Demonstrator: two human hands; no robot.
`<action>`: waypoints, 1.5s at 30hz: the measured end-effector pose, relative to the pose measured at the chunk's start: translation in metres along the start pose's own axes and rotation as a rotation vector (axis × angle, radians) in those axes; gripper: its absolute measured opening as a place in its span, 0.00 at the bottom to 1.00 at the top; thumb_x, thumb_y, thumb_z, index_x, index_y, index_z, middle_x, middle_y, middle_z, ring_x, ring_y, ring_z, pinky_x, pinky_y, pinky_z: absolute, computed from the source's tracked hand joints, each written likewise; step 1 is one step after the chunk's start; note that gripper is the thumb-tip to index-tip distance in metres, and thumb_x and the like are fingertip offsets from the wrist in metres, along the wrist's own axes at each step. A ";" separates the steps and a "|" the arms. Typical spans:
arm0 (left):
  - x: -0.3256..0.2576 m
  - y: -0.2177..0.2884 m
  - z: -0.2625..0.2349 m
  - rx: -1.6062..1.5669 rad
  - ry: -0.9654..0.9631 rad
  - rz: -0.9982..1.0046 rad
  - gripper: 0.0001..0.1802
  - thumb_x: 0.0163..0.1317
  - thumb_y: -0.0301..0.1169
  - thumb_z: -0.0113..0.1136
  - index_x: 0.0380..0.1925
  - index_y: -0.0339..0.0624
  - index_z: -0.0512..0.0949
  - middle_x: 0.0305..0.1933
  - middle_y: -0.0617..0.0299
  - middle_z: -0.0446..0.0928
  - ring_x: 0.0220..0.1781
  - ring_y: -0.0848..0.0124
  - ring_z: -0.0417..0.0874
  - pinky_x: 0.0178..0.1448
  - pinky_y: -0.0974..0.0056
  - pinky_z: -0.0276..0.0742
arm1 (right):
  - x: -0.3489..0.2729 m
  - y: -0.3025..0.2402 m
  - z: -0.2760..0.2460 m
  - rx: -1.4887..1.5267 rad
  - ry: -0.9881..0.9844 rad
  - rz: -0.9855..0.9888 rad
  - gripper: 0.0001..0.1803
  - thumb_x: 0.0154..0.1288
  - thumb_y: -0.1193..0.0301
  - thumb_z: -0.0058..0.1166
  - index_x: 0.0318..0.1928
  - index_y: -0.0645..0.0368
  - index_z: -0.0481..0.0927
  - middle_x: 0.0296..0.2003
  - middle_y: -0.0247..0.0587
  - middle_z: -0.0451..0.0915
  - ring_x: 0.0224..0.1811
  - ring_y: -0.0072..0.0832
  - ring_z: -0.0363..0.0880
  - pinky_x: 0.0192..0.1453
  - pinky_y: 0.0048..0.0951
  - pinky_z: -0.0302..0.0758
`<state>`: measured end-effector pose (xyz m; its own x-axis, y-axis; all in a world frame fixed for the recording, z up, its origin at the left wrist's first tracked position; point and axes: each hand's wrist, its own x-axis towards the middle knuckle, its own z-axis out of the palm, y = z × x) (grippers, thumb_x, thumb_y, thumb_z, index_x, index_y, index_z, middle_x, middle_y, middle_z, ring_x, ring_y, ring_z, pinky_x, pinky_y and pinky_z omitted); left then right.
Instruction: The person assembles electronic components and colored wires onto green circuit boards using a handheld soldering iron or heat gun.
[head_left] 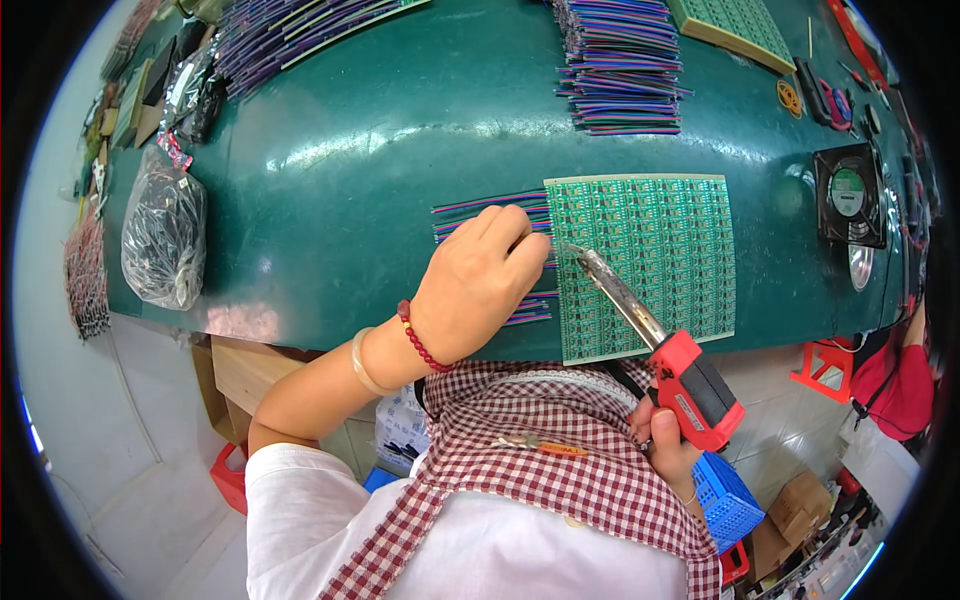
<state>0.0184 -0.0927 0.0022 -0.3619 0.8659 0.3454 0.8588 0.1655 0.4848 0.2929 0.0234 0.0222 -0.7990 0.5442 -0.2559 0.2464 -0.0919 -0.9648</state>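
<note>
A green panel of many small circuit boards (pixel 650 270) lies flat near the table's front edge. Thin multicoloured wires (pixel 480 207) stick out leftward from its left edge in rows. My left hand (pixel 485 265) is over those wires, its fingers pinched at the panel's edge; the fingertips are partly hidden by the hand itself. In my right hand (pixel 672 450) is a red and black soldering gun (pixel 697 392), gripped by its handle. Its metal barrel slants up and left across the panel. The soldering tip (pixel 576 250) is at the panel's left edge, just beside my left fingers.
Bundled wires (pixel 620 70) lie in a stack at the back, with more wires (pixel 290 40) at back left. Another green panel (pixel 735 30) sits at back right. A black fan (pixel 850 195) stands right. At left is a clear plastic bag (pixel 165 235). A blue basket (pixel 725 500) is below.
</note>
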 end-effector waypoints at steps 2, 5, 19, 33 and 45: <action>0.000 -0.001 -0.001 -0.003 0.004 -0.001 0.09 0.50 0.21 0.66 0.31 0.38 0.76 0.33 0.57 0.72 0.35 0.60 0.77 0.38 0.60 0.76 | 0.000 -0.001 0.000 0.028 0.006 0.011 0.24 0.72 0.62 0.51 0.57 0.69 0.68 0.25 0.42 0.76 0.20 0.21 0.70 0.26 0.23 0.69; 0.002 -0.001 -0.001 -0.016 -0.006 -0.018 0.09 0.50 0.21 0.65 0.32 0.38 0.77 0.33 0.57 0.72 0.35 0.60 0.77 0.38 0.60 0.76 | 0.002 -0.003 0.000 0.025 -0.014 0.019 0.24 0.72 0.62 0.51 0.58 0.69 0.68 0.25 0.43 0.76 0.21 0.22 0.70 0.26 0.24 0.69; 0.001 0.000 0.000 0.035 0.008 -0.005 0.09 0.49 0.21 0.66 0.31 0.39 0.77 0.33 0.58 0.72 0.35 0.61 0.76 0.38 0.60 0.74 | 0.000 -0.001 0.000 0.045 0.029 0.025 0.24 0.70 0.63 0.51 0.57 0.69 0.68 0.25 0.43 0.75 0.19 0.22 0.68 0.26 0.25 0.69; 0.020 -0.005 -0.007 0.191 -0.058 -0.111 0.08 0.54 0.24 0.63 0.31 0.43 0.74 0.35 0.60 0.71 0.39 0.61 0.74 0.43 0.59 0.68 | 0.003 -0.003 -0.006 0.097 0.118 -0.056 0.24 0.71 0.61 0.49 0.56 0.68 0.67 0.23 0.42 0.74 0.18 0.21 0.66 0.25 0.26 0.71; 0.020 -0.008 -0.007 0.162 -0.043 -0.069 0.08 0.55 0.22 0.61 0.32 0.41 0.72 0.35 0.60 0.72 0.39 0.61 0.74 0.44 0.60 0.66 | 0.004 -0.006 -0.005 0.084 0.174 -0.071 0.23 0.71 0.60 0.49 0.55 0.68 0.68 0.20 0.41 0.72 0.16 0.21 0.64 0.24 0.25 0.68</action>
<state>0.0015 -0.0797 0.0109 -0.4095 0.8686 0.2790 0.8807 0.2966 0.3693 0.2907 0.0300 0.0269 -0.7043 0.6868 -0.1795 0.1400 -0.1135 -0.9836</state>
